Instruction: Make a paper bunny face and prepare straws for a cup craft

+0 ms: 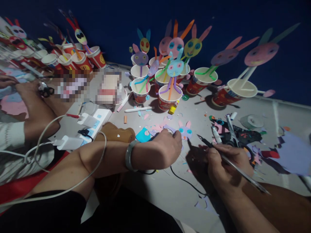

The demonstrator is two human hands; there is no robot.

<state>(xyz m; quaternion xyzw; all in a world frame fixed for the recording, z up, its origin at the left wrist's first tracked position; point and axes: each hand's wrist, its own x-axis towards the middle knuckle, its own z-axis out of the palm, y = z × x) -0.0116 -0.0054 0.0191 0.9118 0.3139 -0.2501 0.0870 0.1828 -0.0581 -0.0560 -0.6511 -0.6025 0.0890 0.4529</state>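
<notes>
My right hand (pixel 228 165) is closed around a slim clear pen (pixel 239 171), its dark tip pointing toward a small lilac paper rabbit face (pixel 186 132). That face has pink ears, blue eyes and an orange nose, and lies flat on the table. My left hand (pixel 167 147), with a bangle (pixel 130 157) on its wrist, is bent down on the table at the left edge of the face. Its fingers are curled, and what they hold, if anything, is hidden. Blue paper (pixel 143 134) and lilac scraps lie beside the left hand.
Paper cups (pixel 170 97) with rabbit figures stand along the back. Scissors (pixel 232 129), markers (pixel 139 109) and lilac paper (pixel 295 152) lie around. A power strip (pixel 98 119), a white cable (pixel 105 145) and another person's arm (pixel 36 106) are at the left.
</notes>
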